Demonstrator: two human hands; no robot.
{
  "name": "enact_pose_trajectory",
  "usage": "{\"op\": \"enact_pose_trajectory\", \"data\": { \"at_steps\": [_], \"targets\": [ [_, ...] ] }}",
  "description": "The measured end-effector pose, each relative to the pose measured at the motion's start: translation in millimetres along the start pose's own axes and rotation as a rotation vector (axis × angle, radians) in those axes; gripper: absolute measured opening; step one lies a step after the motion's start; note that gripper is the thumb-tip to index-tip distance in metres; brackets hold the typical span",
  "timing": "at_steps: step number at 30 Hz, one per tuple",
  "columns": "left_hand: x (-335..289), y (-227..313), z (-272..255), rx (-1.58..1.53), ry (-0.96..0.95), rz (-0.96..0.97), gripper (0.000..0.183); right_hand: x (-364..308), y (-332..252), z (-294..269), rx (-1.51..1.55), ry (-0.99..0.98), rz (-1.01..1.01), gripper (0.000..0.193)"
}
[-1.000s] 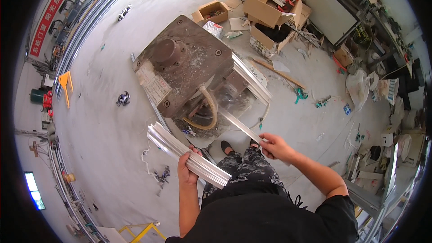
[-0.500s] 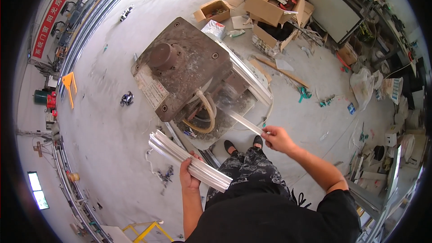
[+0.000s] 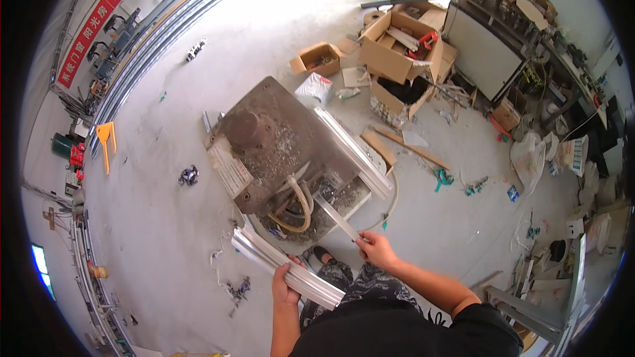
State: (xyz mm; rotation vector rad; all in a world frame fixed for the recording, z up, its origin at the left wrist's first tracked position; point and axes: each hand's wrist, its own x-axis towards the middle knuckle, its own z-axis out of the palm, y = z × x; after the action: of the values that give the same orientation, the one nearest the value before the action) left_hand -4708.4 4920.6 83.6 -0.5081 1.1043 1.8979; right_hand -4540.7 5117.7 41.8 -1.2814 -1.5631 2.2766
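Note:
My left hand (image 3: 284, 284) is wrapped round a bundle of silvery metal profile strips (image 3: 258, 248), held aslant in front of my body. Between the closed fingers of my right hand (image 3: 377, 251) is the near end of a single metal strip (image 3: 338, 218). That strip's far end reaches into the front recess of a grimy brown machine (image 3: 284, 119); the exact contact there cannot be made out. The machine has a thick square top plate with a round raised boss. A curved yellowish hose (image 3: 306, 206) loops at its front, beside dark debris.
More long profiles (image 3: 354, 152) lie along the machine's right side. Cardboard boxes (image 3: 390, 53) stand beyond, with a wooden strip (image 3: 413, 149) on the floor. A yellow forked object (image 3: 104, 139) lies left, near long metal bars (image 3: 159, 26). Plastic bags (image 3: 529, 158) and scraps litter the right.
The whole view has shifted, so the machine appears lower. My right hand and its strip now sit closer to my left hand and the bundle. Both hands keep their hold.

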Motion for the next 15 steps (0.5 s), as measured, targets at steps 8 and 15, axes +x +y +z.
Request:
{"op": "enact_pose_trajectory", "data": {
  "at_steps": [8,15],
  "targets": [
    [24.6,31.4,-12.5,-0.113,-0.021,0.02,0.037,-7.6,-17.0,2.9,0.019,0.003,0.057,0.017],
    [58.5,91.7,-21.7,-0.082,-0.139,0.129,0.033,-2.5,-9.9,0.6,0.097,0.04,0.123,0.022]
  ]
}}
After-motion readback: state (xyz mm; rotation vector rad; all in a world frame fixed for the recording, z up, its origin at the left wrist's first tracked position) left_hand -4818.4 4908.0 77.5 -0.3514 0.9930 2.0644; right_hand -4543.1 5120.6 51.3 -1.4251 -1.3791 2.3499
